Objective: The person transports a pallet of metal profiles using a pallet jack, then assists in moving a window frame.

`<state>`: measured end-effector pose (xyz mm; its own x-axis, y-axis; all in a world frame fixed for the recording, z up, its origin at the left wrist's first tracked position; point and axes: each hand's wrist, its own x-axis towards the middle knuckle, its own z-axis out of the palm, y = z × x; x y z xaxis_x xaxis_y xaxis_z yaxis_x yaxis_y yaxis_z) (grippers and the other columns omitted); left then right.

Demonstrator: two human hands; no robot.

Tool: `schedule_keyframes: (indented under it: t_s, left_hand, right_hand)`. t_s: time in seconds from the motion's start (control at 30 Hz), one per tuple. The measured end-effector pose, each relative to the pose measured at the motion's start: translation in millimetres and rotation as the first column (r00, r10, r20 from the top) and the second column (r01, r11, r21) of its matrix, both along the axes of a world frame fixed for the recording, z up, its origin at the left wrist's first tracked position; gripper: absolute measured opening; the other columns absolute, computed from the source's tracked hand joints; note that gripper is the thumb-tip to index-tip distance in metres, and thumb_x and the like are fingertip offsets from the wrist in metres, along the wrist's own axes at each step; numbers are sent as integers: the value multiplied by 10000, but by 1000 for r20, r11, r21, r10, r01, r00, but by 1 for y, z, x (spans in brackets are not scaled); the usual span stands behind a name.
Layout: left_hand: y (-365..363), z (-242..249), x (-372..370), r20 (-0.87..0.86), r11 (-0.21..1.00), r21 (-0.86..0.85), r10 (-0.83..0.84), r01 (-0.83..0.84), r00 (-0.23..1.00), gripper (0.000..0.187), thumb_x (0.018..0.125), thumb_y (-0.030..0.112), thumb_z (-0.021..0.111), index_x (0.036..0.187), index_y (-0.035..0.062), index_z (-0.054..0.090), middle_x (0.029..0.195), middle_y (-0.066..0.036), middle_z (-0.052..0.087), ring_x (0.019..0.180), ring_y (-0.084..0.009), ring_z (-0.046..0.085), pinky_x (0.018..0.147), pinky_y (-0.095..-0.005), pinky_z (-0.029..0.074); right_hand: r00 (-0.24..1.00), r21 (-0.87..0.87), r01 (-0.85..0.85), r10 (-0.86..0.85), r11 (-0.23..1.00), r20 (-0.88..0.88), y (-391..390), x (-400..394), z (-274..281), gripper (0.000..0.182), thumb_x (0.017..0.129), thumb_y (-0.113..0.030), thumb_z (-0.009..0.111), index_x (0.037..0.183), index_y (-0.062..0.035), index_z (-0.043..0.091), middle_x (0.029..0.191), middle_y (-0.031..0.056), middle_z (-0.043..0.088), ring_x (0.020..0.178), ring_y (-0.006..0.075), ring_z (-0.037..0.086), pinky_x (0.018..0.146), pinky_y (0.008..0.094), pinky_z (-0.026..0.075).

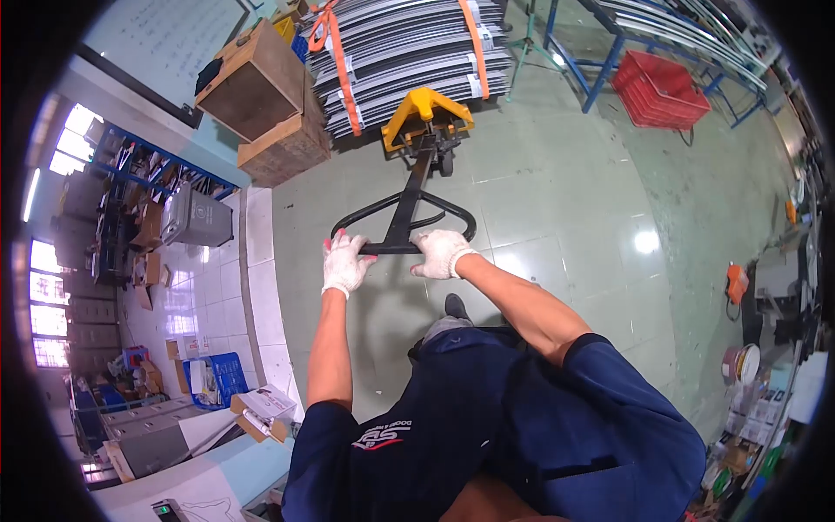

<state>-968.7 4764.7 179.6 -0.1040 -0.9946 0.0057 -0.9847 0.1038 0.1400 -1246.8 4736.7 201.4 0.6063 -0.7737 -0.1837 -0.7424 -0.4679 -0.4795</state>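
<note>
The stack of long strips (pixel 409 61), bound with orange straps (pixel 481 48), stands at the far side. Directly on its near side is the yellow pallet truck (pixel 424 98). A red crate (pixel 658 91) sits far right. The truck's black handle (pixel 404 213) extends near; the gloved left hand (pixel 346 264) grips its near left corner, fingers curled over, and the gloved right hand (pixel 442 254) grips near its right corner, fingers likewise closed.

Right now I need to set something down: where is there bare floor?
The widest bare floor lies right of the yellow pallet jack, short of the red crate. A narrower strip lies left of the handle, before the pale edging. Wooden boxes crowd the strapped stack on its left; clutter lines the far right.
</note>
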Motion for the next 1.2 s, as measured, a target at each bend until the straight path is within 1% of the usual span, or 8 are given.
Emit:
schedule_keyframes:
  t_s: [0.3,0.47,0.67,0.77,0.83,0.9,1.03,1.2]
  left_hand:
    - [122,-7,-23,35,998,52,44,-45,998,469,845,405,851,1238,177,734,1400,-180,671,1496,-377,478,1290,-594,265]
    - [190,-6,-69,68,997,54,57,-60,996,487,816,402,872,1217,158,744,1220,-128,729,1337,-347,597,1268,-611,295]
    - [256,0,-111,-87,997,72,30,-23,996,431,809,404,871,1109,114,762,1098,-132,731,1134,-373,655,1061,-469,468]
    - [287,22,-100,-79,991,118,-61,70,995,471,803,450,869,1097,97,762,1046,-143,765,1083,-380,675,1077,-488,470]
    - [309,46,-105,-94,986,140,-73,86,993,477,794,447,895,1070,77,776,995,-152,791,1006,-386,732,971,-489,545]
    - [330,48,-103,-113,976,187,-89,109,990,485,792,440,908,1080,73,775,960,-163,793,960,-395,755,880,-501,578]
    - [347,54,-136,9,955,271,-126,119,992,543,786,558,878,1037,89,769,940,-186,780,942,-411,749,836,-521,582]
    - [381,65,-176,59,927,357,-149,119,987,589,803,642,827,1001,93,752,908,-194,773,931,-411,754,829,-529,585]
  right_hand:
    - [996,-13,-77,77,997,35,112,-29,-18,693,850,-498,755,1374,-55,658,1245,182,740,1171,372,713,998,494,579]
    - [995,-104,-40,49,994,91,180,-65,-40,621,848,-459,763,1320,-61,692,1188,172,765,1122,366,737,970,513,564]
    - [998,-118,-58,62,991,33,248,-108,-24,508,781,-441,793,1137,-81,761,1127,149,773,1082,357,750,932,520,585]
    - [1000,-131,8,-8,991,-1,290,-101,1,461,735,-423,802,1070,-106,788,1086,120,793,1068,321,761,936,489,562]
    - [997,-152,75,-78,985,-13,312,-92,2,429,717,-399,801,1015,-90,793,1018,113,795,1045,319,765,946,474,555]
    - [994,-159,104,-107,982,-6,343,-96,8,424,720,-392,803,1012,-85,789,1011,116,791,1038,326,764,947,474,552]
    - [994,-180,109,-102,978,51,360,-123,1,370,704,-318,761,1001,-102,800,989,132,797,1020,323,769,925,497,562]
    - [995,-198,98,-96,975,17,394,-164,23,393,763,-384,770,1053,-119,792,1045,118,792,1040,314,759,962,482,540]
